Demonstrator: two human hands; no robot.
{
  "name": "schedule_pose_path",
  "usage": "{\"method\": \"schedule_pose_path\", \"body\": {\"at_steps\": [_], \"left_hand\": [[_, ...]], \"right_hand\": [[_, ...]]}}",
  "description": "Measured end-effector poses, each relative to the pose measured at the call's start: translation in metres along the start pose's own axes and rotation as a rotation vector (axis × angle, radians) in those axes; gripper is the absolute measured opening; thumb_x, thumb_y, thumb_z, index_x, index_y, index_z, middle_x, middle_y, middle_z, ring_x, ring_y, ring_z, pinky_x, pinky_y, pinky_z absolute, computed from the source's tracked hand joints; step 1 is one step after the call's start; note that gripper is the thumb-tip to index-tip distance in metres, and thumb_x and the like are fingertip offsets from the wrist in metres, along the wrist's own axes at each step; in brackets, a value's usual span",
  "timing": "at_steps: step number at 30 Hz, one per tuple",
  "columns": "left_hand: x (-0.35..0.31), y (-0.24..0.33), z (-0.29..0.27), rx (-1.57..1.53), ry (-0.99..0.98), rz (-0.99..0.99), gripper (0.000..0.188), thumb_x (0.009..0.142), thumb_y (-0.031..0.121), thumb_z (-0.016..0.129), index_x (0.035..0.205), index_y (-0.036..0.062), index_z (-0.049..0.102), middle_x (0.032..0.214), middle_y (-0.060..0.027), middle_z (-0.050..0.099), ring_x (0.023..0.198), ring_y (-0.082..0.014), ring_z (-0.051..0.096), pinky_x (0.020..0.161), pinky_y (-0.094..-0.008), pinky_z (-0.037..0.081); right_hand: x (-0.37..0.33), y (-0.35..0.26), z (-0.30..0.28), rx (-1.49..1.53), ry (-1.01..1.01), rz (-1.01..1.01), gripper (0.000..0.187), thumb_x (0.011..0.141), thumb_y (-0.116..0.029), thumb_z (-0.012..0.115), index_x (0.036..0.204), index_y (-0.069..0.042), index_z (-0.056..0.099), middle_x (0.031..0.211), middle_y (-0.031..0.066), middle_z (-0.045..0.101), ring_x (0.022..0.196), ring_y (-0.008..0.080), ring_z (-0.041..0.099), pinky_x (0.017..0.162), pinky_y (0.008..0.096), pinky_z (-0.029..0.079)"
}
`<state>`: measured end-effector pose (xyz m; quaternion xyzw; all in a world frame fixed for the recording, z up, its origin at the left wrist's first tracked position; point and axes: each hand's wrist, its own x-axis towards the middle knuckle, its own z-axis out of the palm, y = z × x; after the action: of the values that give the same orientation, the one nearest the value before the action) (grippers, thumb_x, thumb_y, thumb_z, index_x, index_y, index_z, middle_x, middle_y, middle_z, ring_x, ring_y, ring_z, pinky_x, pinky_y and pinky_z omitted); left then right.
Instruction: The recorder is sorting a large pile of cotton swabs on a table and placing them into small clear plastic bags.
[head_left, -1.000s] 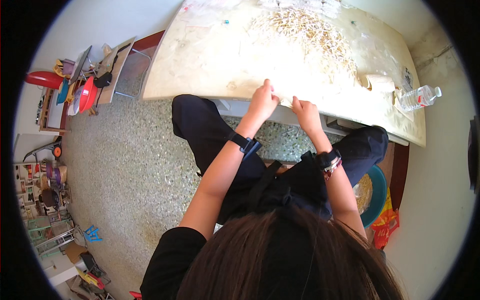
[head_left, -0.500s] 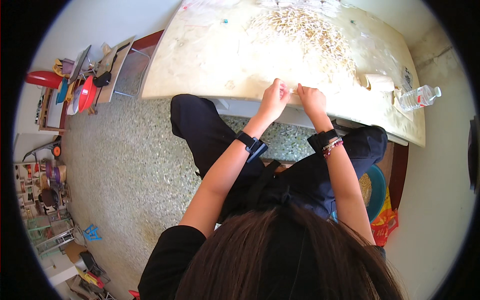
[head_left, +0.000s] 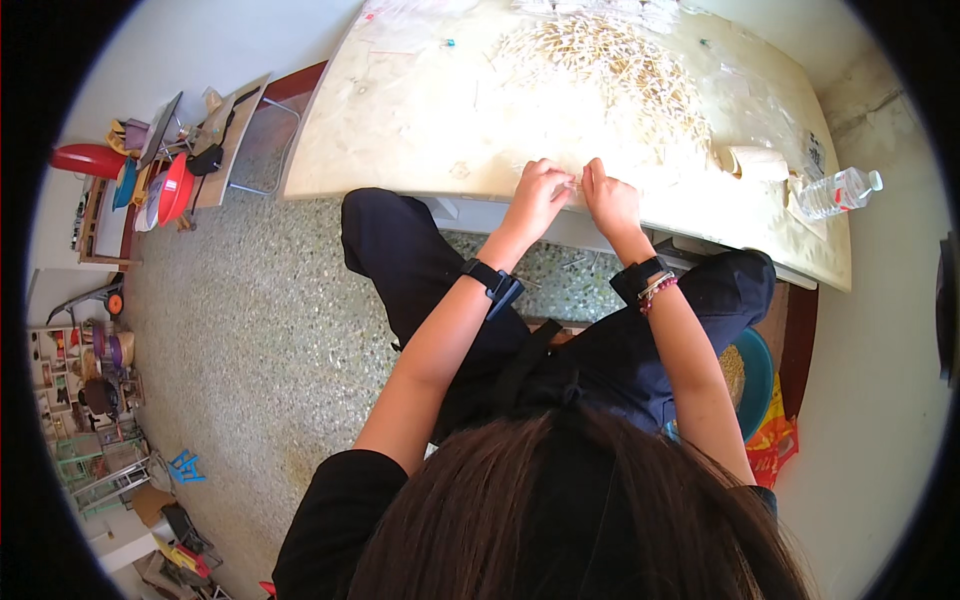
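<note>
A wide pile of cotton swabs [head_left: 640,85], thin pale sticks with white tips, lies spread on the pale table [head_left: 400,130]. At the table's near edge, just in front of the pile, my left hand [head_left: 541,192] and my right hand [head_left: 611,198] meet with bent fingers. Both hands are closed, fingertips pinched close together. Between them is something small and pale, too washed out by glare to make out. Each wrist wears a black band, and the right one also carries beaded bracelets.
On the table's right lie a clear plastic bottle [head_left: 840,193], a beige roll [head_left: 757,163] and thin clear plastic [head_left: 760,100]. A teal basin [head_left: 757,385] with pale contents sits by my right leg. At far left stands a side table with red bowls [head_left: 175,188].
Both hands have shifted slightly left. My left fingers have turned toward the right hand, and the right fingers now point further up. The pile looks unchanged.
</note>
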<state>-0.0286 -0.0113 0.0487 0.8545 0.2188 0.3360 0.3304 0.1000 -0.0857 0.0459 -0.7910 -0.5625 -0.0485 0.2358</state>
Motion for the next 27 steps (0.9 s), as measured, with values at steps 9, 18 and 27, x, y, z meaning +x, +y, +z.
{"method": "schedule_pose_path", "body": {"at_steps": [9, 18, 27], "left_hand": [[-0.002, 0.004, 0.000, 0.115, -0.033, 0.103, 0.012, 0.073, 0.001, 0.064, 0.084, 0.0017, 0.063, 0.085, -0.0094, 0.054, 0.085, -0.0275, 0.051, 0.074, -0.0362, 0.043], [-0.004, -0.004, 0.006, 0.064, 0.031, 0.114, 0.014, 0.071, 0.001, 0.066, 0.085, 0.0033, 0.065, 0.084, -0.0087, 0.054, 0.083, -0.0266, 0.051, 0.074, -0.0345, 0.044], [-0.005, 0.000, 0.006, 0.125, 0.024, 0.118, 0.015, 0.072, 0.003, 0.066, 0.086, 0.0041, 0.066, 0.087, -0.0085, 0.055, 0.087, -0.0265, 0.051, 0.077, -0.0363, 0.042]], "right_hand": [[0.009, -0.004, -0.013, 0.009, -0.191, 0.021, 0.021, 0.092, -0.030, 0.042, 0.096, -0.010, 0.045, 0.058, 0.0147, 0.059, 0.054, 0.0315, 0.060, 0.049, 0.0407, 0.048], [-0.009, 0.024, -0.046, 0.454, -0.258, 0.030, 0.023, 0.079, -0.016, 0.063, 0.098, -0.005, 0.058, 0.084, 0.0114, 0.057, 0.067, 0.0225, 0.060, 0.063, 0.0321, 0.050], [-0.017, 0.026, -0.038, 0.543, -0.133, -0.075, 0.016, 0.075, -0.005, 0.065, 0.091, -0.001, 0.065, 0.084, 0.0108, 0.060, 0.071, 0.0209, 0.061, 0.067, 0.0300, 0.049]]}}
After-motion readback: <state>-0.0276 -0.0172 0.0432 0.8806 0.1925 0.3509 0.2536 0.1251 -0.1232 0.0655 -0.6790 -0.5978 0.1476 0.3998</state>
